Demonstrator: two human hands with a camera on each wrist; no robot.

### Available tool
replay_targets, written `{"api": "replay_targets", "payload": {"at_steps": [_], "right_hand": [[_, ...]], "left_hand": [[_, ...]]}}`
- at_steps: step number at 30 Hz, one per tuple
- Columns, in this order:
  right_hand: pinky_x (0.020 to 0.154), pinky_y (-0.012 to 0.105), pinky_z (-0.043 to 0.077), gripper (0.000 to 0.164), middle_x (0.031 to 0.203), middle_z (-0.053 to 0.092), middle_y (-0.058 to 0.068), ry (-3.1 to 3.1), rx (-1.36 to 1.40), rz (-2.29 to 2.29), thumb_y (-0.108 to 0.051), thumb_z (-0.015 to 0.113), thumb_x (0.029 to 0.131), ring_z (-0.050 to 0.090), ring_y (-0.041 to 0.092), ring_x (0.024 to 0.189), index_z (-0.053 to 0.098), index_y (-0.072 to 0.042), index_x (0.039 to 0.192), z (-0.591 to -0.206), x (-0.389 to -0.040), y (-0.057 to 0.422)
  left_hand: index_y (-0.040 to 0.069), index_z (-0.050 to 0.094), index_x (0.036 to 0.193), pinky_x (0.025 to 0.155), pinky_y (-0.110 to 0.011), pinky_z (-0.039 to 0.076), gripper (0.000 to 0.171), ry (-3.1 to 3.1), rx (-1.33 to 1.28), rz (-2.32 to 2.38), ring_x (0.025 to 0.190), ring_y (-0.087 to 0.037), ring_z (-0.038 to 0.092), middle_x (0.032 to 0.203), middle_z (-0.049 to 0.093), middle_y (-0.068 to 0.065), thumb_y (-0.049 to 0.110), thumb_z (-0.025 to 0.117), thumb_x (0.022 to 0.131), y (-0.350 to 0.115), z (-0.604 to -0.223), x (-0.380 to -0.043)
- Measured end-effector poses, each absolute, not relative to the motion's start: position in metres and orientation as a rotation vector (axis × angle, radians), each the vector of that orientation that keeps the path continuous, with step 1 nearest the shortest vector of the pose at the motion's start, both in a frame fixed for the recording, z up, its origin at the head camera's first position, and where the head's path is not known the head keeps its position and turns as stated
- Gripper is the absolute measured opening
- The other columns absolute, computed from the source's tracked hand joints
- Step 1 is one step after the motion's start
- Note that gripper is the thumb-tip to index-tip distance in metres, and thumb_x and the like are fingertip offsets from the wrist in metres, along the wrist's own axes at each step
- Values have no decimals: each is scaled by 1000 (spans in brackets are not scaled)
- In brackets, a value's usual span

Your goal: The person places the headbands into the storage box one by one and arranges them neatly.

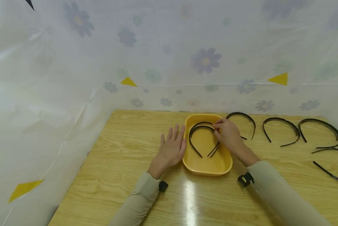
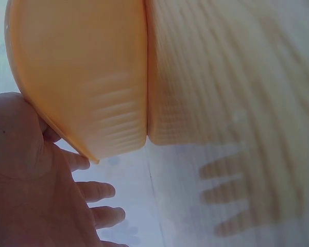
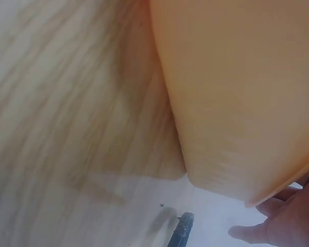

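Two black toothed headbands (image 1: pixel 195 127) lie nearly overlapping in a yellow plastic basin (image 1: pixel 207 172), their open ends toward me. My right hand (image 1: pixel 229 133) reaches over the basin's right rim and pinches a headband at its upper right curve. In the right wrist view, part of that hand (image 3: pixel 293 218) shows at the basin's rim, and the held headband is hidden there. My left hand (image 1: pixel 172 147) has its fingers straight along the basin's left rim. In the left wrist view, the palm and thumb lie right at the rim, fingers spread.
More black headbands lie on the wooden table (image 1: pixel 129 150) right of the basin: one behind my right hand (image 1: pixel 242 114), one beside it (image 1: pixel 287 122), and others farther right (image 1: pixel 327 125). A flowered white sheet (image 1: pixel 169 56) hangs behind the table and along its left side.
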State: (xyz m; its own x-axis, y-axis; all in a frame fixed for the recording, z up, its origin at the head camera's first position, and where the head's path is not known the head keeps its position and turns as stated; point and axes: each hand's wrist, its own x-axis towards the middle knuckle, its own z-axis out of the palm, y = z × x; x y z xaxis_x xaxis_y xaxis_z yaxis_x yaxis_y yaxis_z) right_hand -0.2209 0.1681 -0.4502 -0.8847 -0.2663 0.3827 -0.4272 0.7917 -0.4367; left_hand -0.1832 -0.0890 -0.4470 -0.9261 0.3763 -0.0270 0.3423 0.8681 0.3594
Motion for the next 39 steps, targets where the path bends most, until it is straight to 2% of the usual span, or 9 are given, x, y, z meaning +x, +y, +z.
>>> {"api": "replay_targets", "payload": {"at_steps": [2, 5, 11, 21, 29, 31, 34, 37, 39], "right_hand": [[79, 53, 54, 20, 105, 69, 25, -2692, 548, 699, 8, 66, 90, 66, 38, 89, 77, 9, 107, -451, -223, 167], [81, 54, 53, 20, 103, 70, 25, -2692, 575, 631, 8, 65, 90, 67, 38, 89, 78, 8, 106, -450, -224, 166], [77, 54, 55, 20, 101, 70, 25, -2686, 598, 567, 9, 67, 88, 67, 37, 85, 79, 8, 104, -448, -224, 164], [66, 47, 54, 22, 106, 69, 27, -2711, 517, 743, 9, 62, 90, 66, 38, 84, 77, 9, 107, -447, -222, 164], [74, 51, 54, 21, 102, 71, 26, -2721, 555, 662, 10, 62, 89, 67, 38, 87, 78, 9, 103, -448, -224, 159], [72, 49, 52, 21, 101, 71, 25, -2732, 568, 616, 10, 63, 89, 67, 37, 86, 79, 7, 102, -448, -224, 158], [66, 44, 40, 20, 102, 72, 23, -2758, 567, 558, 8, 65, 90, 67, 36, 86, 80, 5, 103, -448, -224, 156], [67, 43, 30, 19, 103, 72, 21, -2792, 539, 519, 6, 68, 91, 65, 35, 89, 80, 4, 105, -449, -224, 155], [69, 45, 29, 19, 103, 72, 21, -2803, 530, 500, 5, 68, 92, 64, 35, 91, 80, 3, 106, -449, -224, 155]], "left_hand": [[23, 5, 167, 120, -66, 5, 58, 2942, 567, 538, 157, -37, 6, 172, 3, -7, 38, 17, 113, -89, -447, -183], [23, 5, 167, 120, -66, 5, 58, 2939, 565, 541, 157, -36, 5, 172, 2, -7, 38, 18, 113, -89, -446, -182], [23, 6, 167, 120, -67, 5, 58, 2943, 562, 546, 157, -34, 2, 172, 3, -7, 38, 20, 113, -89, -446, -183], [24, 5, 167, 120, -66, 5, 58, 2950, 564, 532, 157, -37, 6, 172, 3, -7, 40, 17, 112, -88, -449, -183], [24, 5, 167, 120, -66, 5, 59, 2954, 567, 524, 157, -37, 6, 172, 3, -7, 40, 17, 113, -90, -450, -184], [24, 5, 167, 120, -66, 6, 59, 2955, 567, 527, 157, -37, 6, 172, 3, -7, 40, 17, 112, -90, -450, -183], [24, 5, 167, 120, -67, 5, 59, 2953, 569, 537, 157, -37, 6, 172, 3, -7, 40, 17, 112, -90, -450, -183], [23, 6, 167, 120, -67, 6, 59, 2952, 575, 547, 157, -37, 6, 172, 4, -7, 39, 18, 112, -90, -449, -183], [23, 6, 167, 120, -67, 5, 59, 2952, 574, 547, 157, -36, 5, 172, 3, -7, 39, 18, 112, -90, -449, -183]]}}
